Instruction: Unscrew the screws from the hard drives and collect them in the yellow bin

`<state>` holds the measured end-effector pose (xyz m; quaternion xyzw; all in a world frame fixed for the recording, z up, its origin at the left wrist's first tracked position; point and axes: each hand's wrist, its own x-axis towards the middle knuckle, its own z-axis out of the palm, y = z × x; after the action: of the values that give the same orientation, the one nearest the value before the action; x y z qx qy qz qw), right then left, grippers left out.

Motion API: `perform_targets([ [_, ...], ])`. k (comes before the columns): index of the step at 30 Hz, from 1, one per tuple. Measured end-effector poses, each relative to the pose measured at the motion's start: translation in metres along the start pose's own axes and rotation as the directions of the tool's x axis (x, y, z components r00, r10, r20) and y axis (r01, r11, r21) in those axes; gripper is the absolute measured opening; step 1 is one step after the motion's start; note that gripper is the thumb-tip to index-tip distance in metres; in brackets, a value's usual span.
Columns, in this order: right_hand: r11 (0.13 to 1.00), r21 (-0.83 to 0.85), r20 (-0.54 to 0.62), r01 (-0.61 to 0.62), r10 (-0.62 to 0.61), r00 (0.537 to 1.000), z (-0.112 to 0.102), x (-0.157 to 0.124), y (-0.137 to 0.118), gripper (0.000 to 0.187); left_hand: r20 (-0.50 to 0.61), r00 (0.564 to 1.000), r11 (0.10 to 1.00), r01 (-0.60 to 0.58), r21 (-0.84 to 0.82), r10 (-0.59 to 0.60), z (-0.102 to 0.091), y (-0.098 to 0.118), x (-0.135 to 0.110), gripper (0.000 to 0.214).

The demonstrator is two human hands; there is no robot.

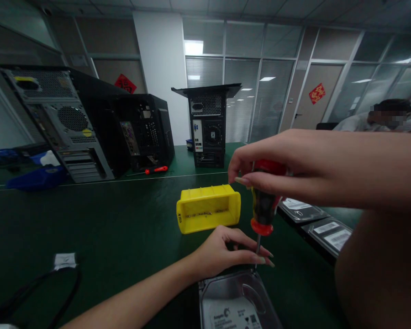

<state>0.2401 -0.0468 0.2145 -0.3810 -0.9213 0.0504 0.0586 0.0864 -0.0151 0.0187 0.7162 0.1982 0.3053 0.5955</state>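
My right hand (pixel 270 171) is closed round the top of a red and black screwdriver (pixel 264 205) that stands upright. The screwdriver's tip points down at the far corner of a silver hard drive (pixel 236 299) lying on the green table at the bottom centre. My left hand (pixel 226 251) rests at that far edge, its fingertips pinched on the screwdriver's metal shaft just above the drive. A yellow plastic bin (pixel 208 209) with small screws inside sits just beyond my left hand.
Two more hard drives (pixel 324 224) lie at the right. Three open computer towers stand at the back: (pixel 65 123), (pixel 147 130), (pixel 208 125). A second red screwdriver (pixel 156 170) lies near them. A black cable (pixel 37 292) runs at lower left. Another person (pixel 380 116) sits far right.
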Motion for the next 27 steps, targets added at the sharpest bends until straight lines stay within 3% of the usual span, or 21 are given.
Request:
perform_targets([
  [2, 0.998, -0.044, -0.026, 0.043, -0.044, 0.999, -0.001, -0.005, -0.001, 0.028, 0.083, 0.996, 0.999, -0.036, -0.034, 0.038, -0.002, 0.0, 0.0, 0.022],
  [5, 0.994, -0.053, -0.045, 0.091, -0.094, 0.995, -0.004, -0.013, 0.0, 0.022, 0.11, 0.993, 0.996, -0.025, -0.083, 0.034, -0.003, -0.001, 0.0, 0.021],
  [13, 0.993, 0.112, 0.037, 0.046, -0.051, 0.998, -0.008, -0.013, 0.011, 0.033, -0.054, 0.997, 0.988, 0.045, -0.146, -0.054, 0.002, -0.007, 0.001, 0.012],
  [17, 0.995, 0.091, 0.047, -0.048, 0.043, 0.998, -0.005, 0.0, 0.006, 0.036, -0.109, 0.99, 0.975, 0.069, -0.21, -0.094, 0.004, -0.008, 0.001, 0.014],
  [20, 0.992, 0.036, 0.019, -0.12, 0.119, 0.993, -0.002, 0.006, 0.0, 0.039, -0.128, 0.988, 0.985, 0.064, -0.158, -0.085, 0.004, -0.007, 0.001, 0.017],
  [23, 0.993, -0.004, 0.007, -0.114, 0.114, 0.993, -0.001, 0.006, -0.004, 0.033, -0.064, 0.996, 0.996, 0.061, -0.068, -0.065, 0.0, -0.004, 0.002, 0.018],
  [27, 0.997, -0.034, -0.034, 0.075, -0.076, 0.997, -0.004, -0.007, -0.001, 0.024, 0.122, 0.992, 0.996, 0.051, -0.071, -0.042, -0.007, 0.001, 0.002, 0.021],
])
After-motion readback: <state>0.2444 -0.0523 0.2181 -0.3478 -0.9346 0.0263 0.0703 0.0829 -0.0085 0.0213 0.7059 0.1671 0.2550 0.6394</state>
